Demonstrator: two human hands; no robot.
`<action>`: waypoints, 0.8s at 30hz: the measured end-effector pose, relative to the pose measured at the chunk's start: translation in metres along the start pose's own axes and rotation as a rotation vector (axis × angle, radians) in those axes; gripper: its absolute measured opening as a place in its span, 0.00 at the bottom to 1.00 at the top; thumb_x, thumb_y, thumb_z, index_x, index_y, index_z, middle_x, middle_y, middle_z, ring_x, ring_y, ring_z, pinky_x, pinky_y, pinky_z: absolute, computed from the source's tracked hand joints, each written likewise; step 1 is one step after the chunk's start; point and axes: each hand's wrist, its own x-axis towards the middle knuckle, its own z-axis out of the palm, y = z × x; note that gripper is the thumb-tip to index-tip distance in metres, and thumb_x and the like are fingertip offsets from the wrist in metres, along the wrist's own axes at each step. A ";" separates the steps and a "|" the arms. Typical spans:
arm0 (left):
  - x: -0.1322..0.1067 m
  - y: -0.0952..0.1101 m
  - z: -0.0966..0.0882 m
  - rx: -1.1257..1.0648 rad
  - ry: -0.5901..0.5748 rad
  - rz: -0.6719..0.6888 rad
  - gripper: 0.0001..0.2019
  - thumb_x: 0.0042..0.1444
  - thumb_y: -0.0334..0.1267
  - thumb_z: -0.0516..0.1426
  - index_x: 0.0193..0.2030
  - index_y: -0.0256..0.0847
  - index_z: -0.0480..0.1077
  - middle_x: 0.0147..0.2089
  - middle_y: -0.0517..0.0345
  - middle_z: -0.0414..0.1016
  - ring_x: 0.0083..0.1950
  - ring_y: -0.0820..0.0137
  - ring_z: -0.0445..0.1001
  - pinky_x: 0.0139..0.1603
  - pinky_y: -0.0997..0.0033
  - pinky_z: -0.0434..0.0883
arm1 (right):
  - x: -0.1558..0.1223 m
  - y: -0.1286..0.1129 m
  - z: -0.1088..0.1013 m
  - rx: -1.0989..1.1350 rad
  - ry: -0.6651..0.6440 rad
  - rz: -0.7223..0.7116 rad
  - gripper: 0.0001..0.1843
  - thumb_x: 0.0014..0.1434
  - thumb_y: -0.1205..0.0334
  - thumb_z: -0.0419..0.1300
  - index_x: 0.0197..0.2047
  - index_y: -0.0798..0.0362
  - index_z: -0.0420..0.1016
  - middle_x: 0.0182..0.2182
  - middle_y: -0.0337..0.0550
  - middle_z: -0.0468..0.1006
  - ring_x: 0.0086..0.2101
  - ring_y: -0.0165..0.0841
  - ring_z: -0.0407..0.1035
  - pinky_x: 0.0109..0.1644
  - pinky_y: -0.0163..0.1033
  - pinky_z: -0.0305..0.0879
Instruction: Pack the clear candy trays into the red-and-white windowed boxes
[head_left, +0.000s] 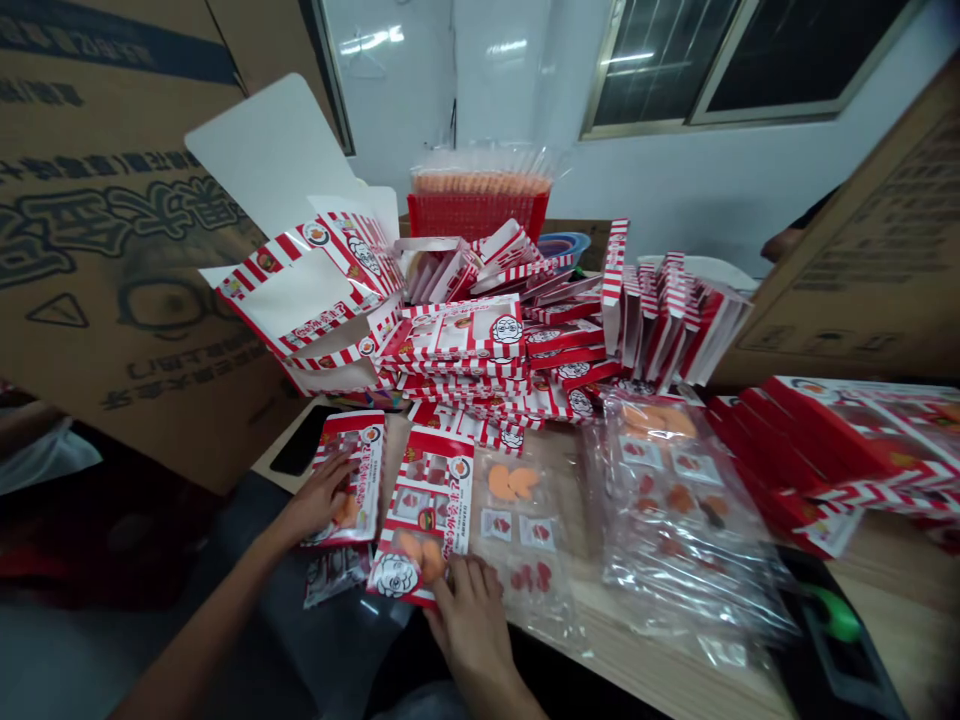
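Observation:
My left hand [324, 497] rests with fingers spread on a flat red-and-white striped packet [352, 470] at the table's near left edge. My right hand [469, 610] lies at the bottom edge of a second red-and-white packet [427, 510], fingertips touching its lower right corner. Beside it lies a clear plastic sheet [521, 520] with orange pieces and small red stickers. Whether the right fingers pinch the packet is not clear.
A heap of striped red-and-white boxes [480, 350] fills the table's middle, with upright folded ones [667, 310] behind. Clear bags [675, 500] lie right, red boxes [825, 450] far right. Large cardboard cartons [97, 230] stand left and right. A red basket [480, 210] sits at the back.

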 end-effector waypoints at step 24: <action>0.024 0.038 -0.026 -0.080 0.360 -0.173 0.11 0.49 0.40 0.51 0.38 0.43 0.70 0.48 0.47 0.75 0.58 0.50 0.63 0.62 0.42 0.53 | -0.065 0.087 -0.109 0.257 0.585 0.279 0.09 0.60 0.62 0.54 0.41 0.51 0.74 0.36 0.46 0.80 0.38 0.37 0.75 0.44 0.40 0.71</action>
